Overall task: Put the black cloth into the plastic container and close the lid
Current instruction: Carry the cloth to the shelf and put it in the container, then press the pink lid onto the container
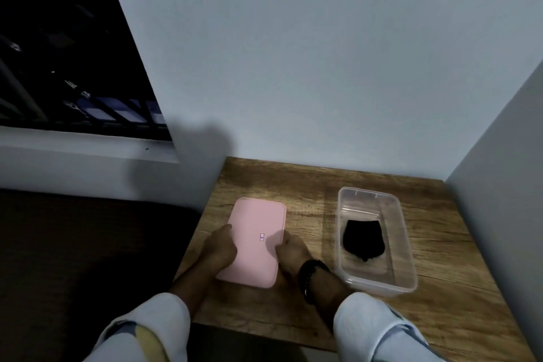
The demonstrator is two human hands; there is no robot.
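Observation:
A clear plastic container (407,250) stands open on the right half of the wooden table (458,297). The black cloth (363,240) lies bunched on its floor. To its left the pink lid (255,241) lies flat on the table, a small sticker near its middle. My left hand (221,245) grips the lid's left long edge. My right hand (291,253), a dark band on its wrist, grips the right long edge. Both hands are well to the left of the container.
A grey wall runs along the table's back edge and another closes its right side. A dark window (67,53) with a white sill fills the upper left. A dark surface lies left of the table.

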